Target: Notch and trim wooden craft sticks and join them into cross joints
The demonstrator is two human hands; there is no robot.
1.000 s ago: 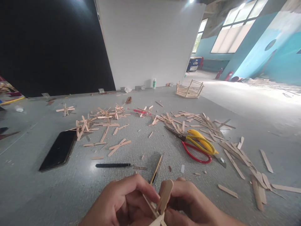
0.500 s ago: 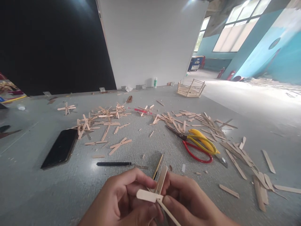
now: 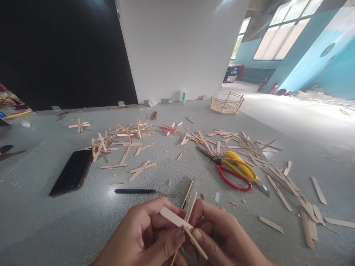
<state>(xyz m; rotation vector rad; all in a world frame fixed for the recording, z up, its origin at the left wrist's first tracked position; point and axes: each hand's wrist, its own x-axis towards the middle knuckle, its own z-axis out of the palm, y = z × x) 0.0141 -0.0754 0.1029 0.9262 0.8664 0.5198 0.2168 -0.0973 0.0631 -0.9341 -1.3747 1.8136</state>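
Pale wooden crossed sticks are held at the bottom centre of the frame, above the grey counter. They are pinched between the thumb and curled fingers of the left hand and gripped from the other side by the right hand, its fingers likewise curled. Scissors are seen right of centre, a black phone at left, and loose sticks are scattered at right.
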